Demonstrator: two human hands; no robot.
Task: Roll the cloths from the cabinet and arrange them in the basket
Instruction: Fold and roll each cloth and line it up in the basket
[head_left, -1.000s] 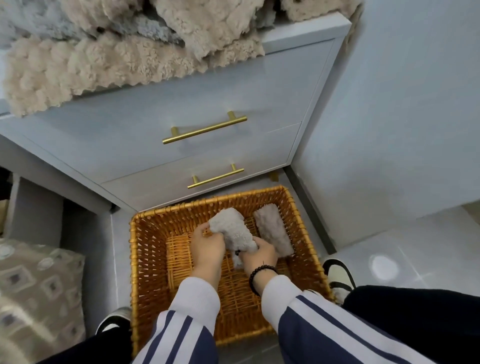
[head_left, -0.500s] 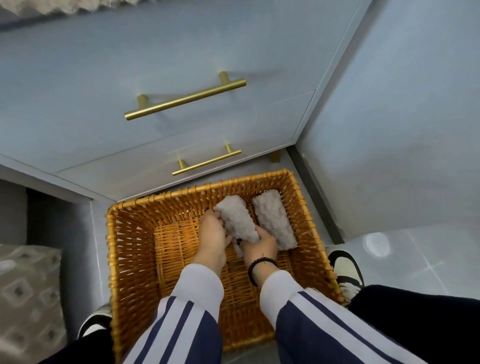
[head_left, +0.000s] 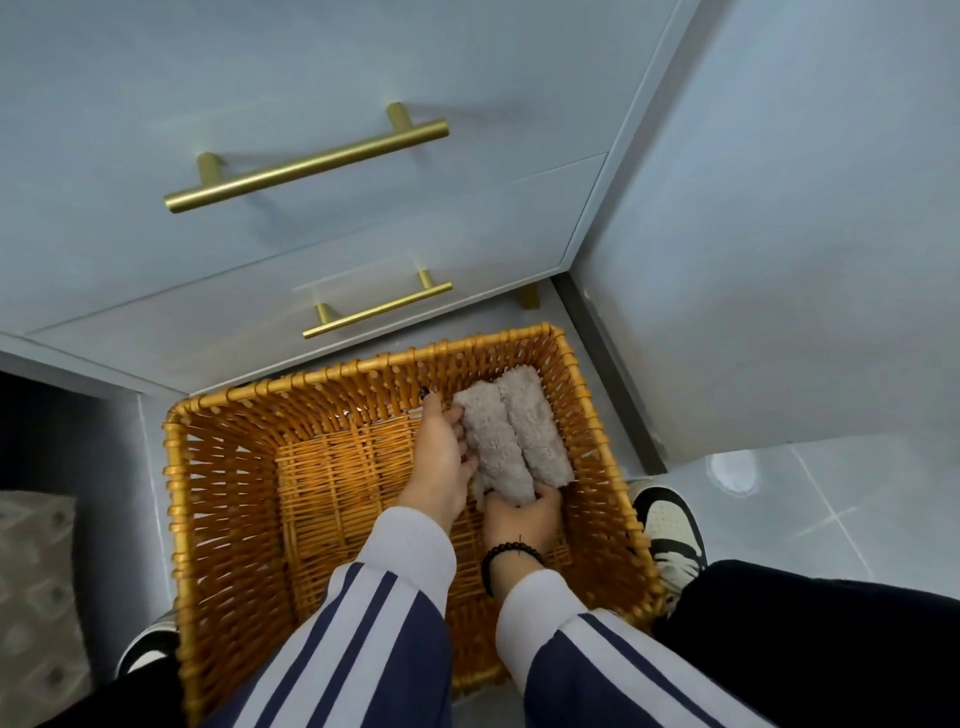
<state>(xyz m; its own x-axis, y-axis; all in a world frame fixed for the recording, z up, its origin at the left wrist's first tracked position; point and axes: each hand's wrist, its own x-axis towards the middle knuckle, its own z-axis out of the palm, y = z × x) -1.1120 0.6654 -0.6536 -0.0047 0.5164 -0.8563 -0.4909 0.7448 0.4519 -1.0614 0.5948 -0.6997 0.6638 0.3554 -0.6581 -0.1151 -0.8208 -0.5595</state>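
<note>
Two hands are settling a rolled cloth into a wicker basket.

From the head camera, the left hand (head_left: 441, 457) is lying along the left side of the nearer beige fluffy rolled cloth (head_left: 496, 447), fingers curled against it, while the right hand (head_left: 522, 512) is gripping its near end. That roll is lying touching a second beige fluffy rolled cloth (head_left: 535, 431), both in the far right corner of the orange woven wicker basket (head_left: 218, 467), which is sitting before the pale grey cabinet (head_left: 311, 78) with brass bar handles (head_left: 306, 166).
</note>
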